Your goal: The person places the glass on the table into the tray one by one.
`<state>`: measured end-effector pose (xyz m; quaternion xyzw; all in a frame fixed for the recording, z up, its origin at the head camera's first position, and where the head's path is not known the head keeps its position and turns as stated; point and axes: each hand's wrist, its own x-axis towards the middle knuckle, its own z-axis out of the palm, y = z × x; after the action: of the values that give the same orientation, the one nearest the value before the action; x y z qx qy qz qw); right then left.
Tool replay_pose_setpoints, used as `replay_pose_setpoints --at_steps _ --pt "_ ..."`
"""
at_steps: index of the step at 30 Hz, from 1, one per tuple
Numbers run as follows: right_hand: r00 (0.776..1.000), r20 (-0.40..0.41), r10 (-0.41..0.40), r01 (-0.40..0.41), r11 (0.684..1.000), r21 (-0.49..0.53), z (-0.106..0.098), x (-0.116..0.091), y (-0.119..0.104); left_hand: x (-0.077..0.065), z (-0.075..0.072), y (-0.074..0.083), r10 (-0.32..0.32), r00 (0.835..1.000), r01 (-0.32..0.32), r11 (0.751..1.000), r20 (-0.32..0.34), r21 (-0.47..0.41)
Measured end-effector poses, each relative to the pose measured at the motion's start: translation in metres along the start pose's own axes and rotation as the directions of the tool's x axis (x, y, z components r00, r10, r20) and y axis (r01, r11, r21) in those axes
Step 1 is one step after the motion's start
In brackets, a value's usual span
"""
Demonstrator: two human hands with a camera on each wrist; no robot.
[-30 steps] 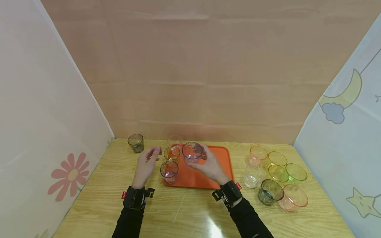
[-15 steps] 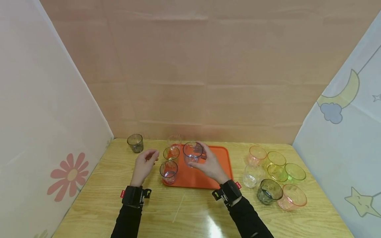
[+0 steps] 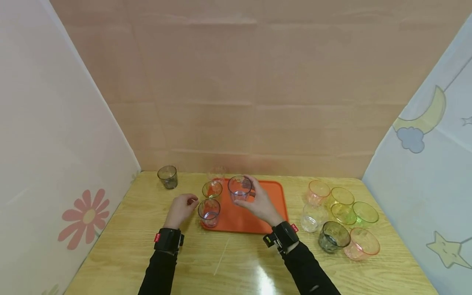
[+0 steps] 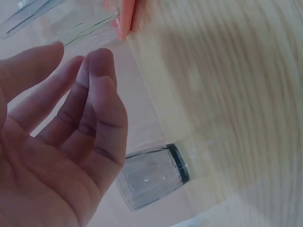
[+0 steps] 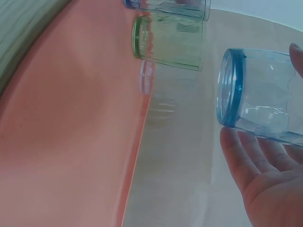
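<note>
In the head view, my right hand (image 3: 261,205) grips a blue-tinted drinking glass (image 3: 239,189) by its side, thumb in front and fingers behind. The right wrist view shows that glass (image 5: 265,97) held clear of the orange tray (image 3: 250,221). On the tray's left side stand another bluish glass (image 3: 209,216), a yellow-green glass (image 3: 213,191) and, behind them, a faint clear glass (image 3: 216,175). Beside these, my left hand (image 3: 181,209) hovers with loosely bent fingers and holds nothing. In the left wrist view its palm (image 4: 52,175) shows bare.
A grey glass (image 3: 168,178) stands at the table's back left. At the right is a group of several glasses: pink (image 3: 318,194), yellow (image 3: 343,197), green (image 3: 366,216), clear (image 3: 312,219), grey (image 3: 332,241) and another pink one (image 3: 362,248). A paper-covered wall (image 3: 254,123) rises behind the table.
My left hand has drawn back a little toward me and turned its palm down. The glass in my right hand has shifted very slightly to the right. The other glasses stay put.
</note>
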<state>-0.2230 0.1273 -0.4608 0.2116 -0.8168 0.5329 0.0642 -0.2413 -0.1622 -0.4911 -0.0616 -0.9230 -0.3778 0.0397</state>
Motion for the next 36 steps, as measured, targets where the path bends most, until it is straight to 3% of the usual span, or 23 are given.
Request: replay_pose_setpoints --at_steps 6,15,21,25,31,36 --pt "0.996 0.019 0.087 -0.087 0.996 -0.009 -0.004 0.003 0.001 0.005 0.005 -0.002 0.009 0.998 -0.009 1.000 0.068 0.002" --pt "0.983 0.052 0.178 -0.177 0.984 -0.021 -0.001 0.009 0.008 0.013 0.009 -0.007 -0.022 0.987 0.030 0.998 0.161 -0.047" --pt "0.971 0.053 0.234 -0.230 0.970 -0.073 0.005 0.020 0.014 0.015 0.012 -0.004 -0.020 0.984 0.021 1.000 0.175 -0.003" --pt "0.960 0.052 0.277 -0.274 0.960 -0.058 0.007 0.029 0.017 0.017 0.015 -0.003 -0.047 0.977 0.057 0.998 0.208 -0.041" --pt "0.956 0.030 0.291 -0.289 0.956 -0.054 0.010 0.040 0.021 0.021 0.017 0.000 -0.117 0.961 0.141 0.987 0.249 -0.081" --pt "0.959 0.036 0.280 -0.274 0.955 -0.118 0.013 0.046 0.029 0.022 0.017 -0.002 -0.099 0.961 0.107 0.994 0.257 -0.017"
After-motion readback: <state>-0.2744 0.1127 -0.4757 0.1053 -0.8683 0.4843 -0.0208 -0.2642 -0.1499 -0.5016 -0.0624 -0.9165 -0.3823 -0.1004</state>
